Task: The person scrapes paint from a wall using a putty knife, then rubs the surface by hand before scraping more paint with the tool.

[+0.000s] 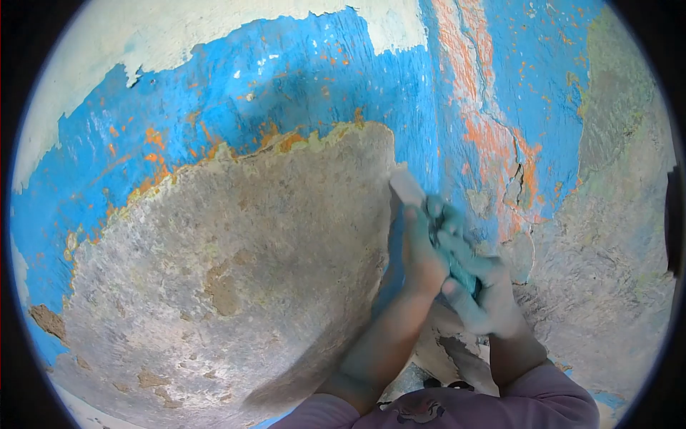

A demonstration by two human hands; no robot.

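A paint scraper [407, 187] is held in both hands, its pale flat blade pointing up and left against the wall [236, 250]. The blade sits at the edge between bare grey plaster and blue paint [421, 121], close to the inner corner. My left hand [424, 254] is closed round the front of the tool, near the blade. Behind it, my right hand [486, 289] wraps the rear of the greenish handle [468, 279]. Fingers cover much of the handle, and the hands are slightly blurred.
White paint [157, 36] with a ragged edge runs above the blue band. Right of the corner, the adjoining wall shows orange patches [493, 136], a crack [516, 171] and bare grey plaster [607, 257]. A dark object [673, 222] stands at the far right edge.
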